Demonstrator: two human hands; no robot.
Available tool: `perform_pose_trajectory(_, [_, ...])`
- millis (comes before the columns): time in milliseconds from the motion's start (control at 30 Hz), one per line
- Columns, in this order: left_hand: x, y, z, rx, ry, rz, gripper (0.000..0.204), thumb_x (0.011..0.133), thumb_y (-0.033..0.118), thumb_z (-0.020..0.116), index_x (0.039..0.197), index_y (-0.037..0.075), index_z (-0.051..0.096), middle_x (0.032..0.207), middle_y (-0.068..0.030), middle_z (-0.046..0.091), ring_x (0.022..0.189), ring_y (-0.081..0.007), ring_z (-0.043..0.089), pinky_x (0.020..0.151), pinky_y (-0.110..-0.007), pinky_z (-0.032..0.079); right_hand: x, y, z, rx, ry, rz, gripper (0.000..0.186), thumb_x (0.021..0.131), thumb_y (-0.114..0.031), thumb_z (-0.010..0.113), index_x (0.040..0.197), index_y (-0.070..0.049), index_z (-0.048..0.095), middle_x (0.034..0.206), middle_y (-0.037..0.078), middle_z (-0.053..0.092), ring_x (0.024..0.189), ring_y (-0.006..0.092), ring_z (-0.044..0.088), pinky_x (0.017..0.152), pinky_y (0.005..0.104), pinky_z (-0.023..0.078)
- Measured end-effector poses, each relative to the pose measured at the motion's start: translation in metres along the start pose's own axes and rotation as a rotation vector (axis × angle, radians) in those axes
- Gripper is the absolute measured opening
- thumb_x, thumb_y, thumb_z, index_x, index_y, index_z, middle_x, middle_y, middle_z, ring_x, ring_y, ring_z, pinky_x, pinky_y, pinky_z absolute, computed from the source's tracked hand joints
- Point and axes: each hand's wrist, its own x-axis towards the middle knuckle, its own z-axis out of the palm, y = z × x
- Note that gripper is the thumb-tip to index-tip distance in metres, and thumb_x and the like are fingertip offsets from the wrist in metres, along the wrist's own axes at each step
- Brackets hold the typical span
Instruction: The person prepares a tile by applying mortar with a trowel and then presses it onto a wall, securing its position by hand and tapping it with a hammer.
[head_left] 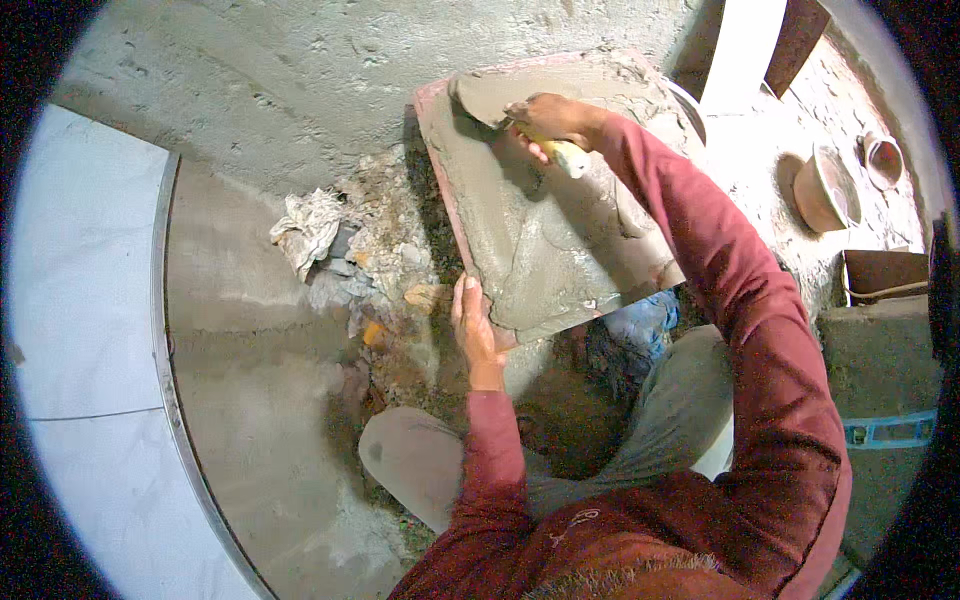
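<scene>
A large square tile point(446, 190) with a reddish edge stands tilted before me, its upper face spread with wet grey mortar point(545, 255). My left hand point(476, 325) grips the tile's near left corner, fingers along the edge. In my right hand point(562, 118) is a trowel point(483, 98), its pale yellow handle wrapped by my fingers. The trowel's blade lies against the mortar near the far left corner, and part of it is hidden by mortar and hand. The tile's underside is out of sight.
A rough plastered wall point(270, 80) rises beyond the tile. Rubble and a crumpled whitish sheet point(308, 230) lie left of it. White tiles point(90, 280) end in a metal strip. To the right are a bucket point(825, 190), a smaller pot point(883, 162) and a blue spirit level point(890, 430).
</scene>
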Motion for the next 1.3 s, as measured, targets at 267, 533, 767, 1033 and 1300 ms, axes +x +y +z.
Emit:
perform_pose_trajectory(267, [-0.001,0.005,-0.025,-0.026,0.031,0.004,0.054,0.097,0.034,0.059,0.137,-0.002,0.049,0.129,-0.009,0.057,0.117,-0.0212,0.053,0.103,-0.035,0.041,0.01,-0.025,0.059,-0.466,0.055,-0.025,0.031,0.097,-0.033,0.051,0.107,-0.007,0.065,0.083,0.014,0.064,0.08,0.0262,0.067,0.07,0.0392,0.054])
perform_pose_trajectory(533, [-0.006,-0.001,0.02,-0.032,0.028,-0.008,0.053,0.096,0.034,0.06,0.134,-0.002,0.052,0.125,-0.0079,0.058,0.114,-0.0197,0.053,0.102,-0.035,0.041,-0.039,0.035,-0.01,-1.578,0.631,-0.901,0.021,0.095,-0.024,0.051,0.104,-0.012,0.066,0.092,0.014,0.069,0.086,0.0292,0.068,0.072,0.0437,0.054])
perform_pose_trajectory(767, [-0.003,0.004,0.016,-0.014,-0.058,-0.002,0.054,0.095,0.035,0.06,0.135,0.0,0.049,0.123,-0.0078,0.058,0.113,-0.0204,0.054,0.1,-0.036,0.043,-0.037,-0.011,0.041,-1.577,0.542,-0.603,0.019,0.091,-0.016,0.052,0.098,-0.002,0.062,0.09,0.015,0.071,0.085,0.029,0.071,0.072,0.0397,0.057])
perform_pose_trajectory(1033, [-0.008,-0.002,0.036,0.009,-0.124,-0.032,0.05,0.096,0.034,0.058,0.133,0.001,0.051,0.127,-0.0087,0.056,0.115,-0.0218,0.053,0.099,-0.037,0.043,-0.049,0.009,-0.114,-1.463,0.449,-0.297,0.026,0.09,-0.025,0.057,0.085,-0.005,0.072,0.083,0.016,0.071,0.076,0.0318,0.07,0.067,0.0437,0.056])
perform_pose_trajectory(1300, [0.002,-0.003,0.013,0.006,-0.107,-0.02,0.054,0.097,0.034,0.055,0.139,0.001,0.045,0.134,-0.0092,0.052,0.121,-0.0243,0.051,0.103,-0.039,0.041,-0.065,0.037,-0.144,-1.27,0.318,-0.249,0.035,0.098,-0.033,0.054,0.101,0.0,0.065,0.098,0.018,0.067,0.092,0.0348,0.065,0.082,0.042,0.052])
